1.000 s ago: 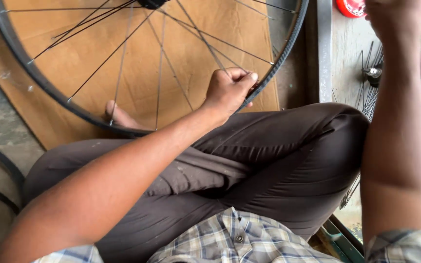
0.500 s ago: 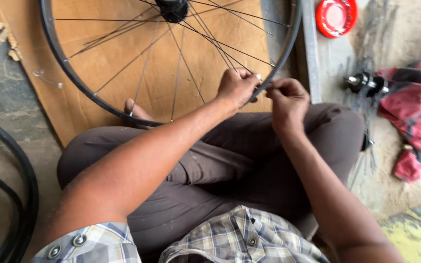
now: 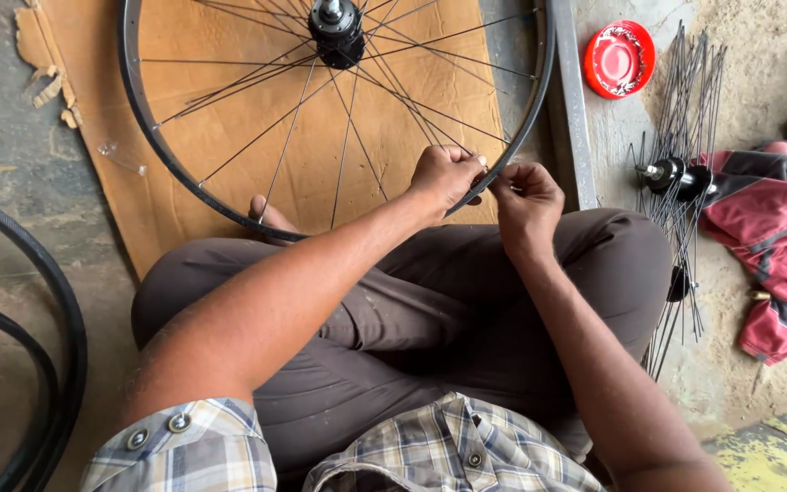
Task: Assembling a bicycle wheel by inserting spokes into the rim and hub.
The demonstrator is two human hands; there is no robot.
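A person sits cross-legged in brown trousers (image 3: 466, 301) and a plaid shirt (image 3: 448, 451), both forearms reaching forward over the knees. The left hand (image 3: 446, 176) is curled shut around the near edge of the wheel rim (image 3: 152, 150), fingers folded over it. Just beside it, the right hand (image 3: 527, 196) has thumb and forefinger pressed together at the same stretch of rim; it seems to pinch something small there, perhaps a spoke end, though the piece itself is too tiny to make out. The two hands nearly touch.

The rim lies flat on a sheet of brown cardboard (image 3: 229, 118), its near arc resting against the person's legs and a bare foot (image 3: 266, 217). Thin spokes run from the rim up to the black hub (image 3: 336, 27) at the top of the view.

To the left, a black tyre (image 3: 70, 337) curves across the concrete floor. To the right lie a bundle of loose spokes (image 3: 685, 137), a red cloth (image 3: 771, 237), and farther off a red round lid (image 3: 619, 59).
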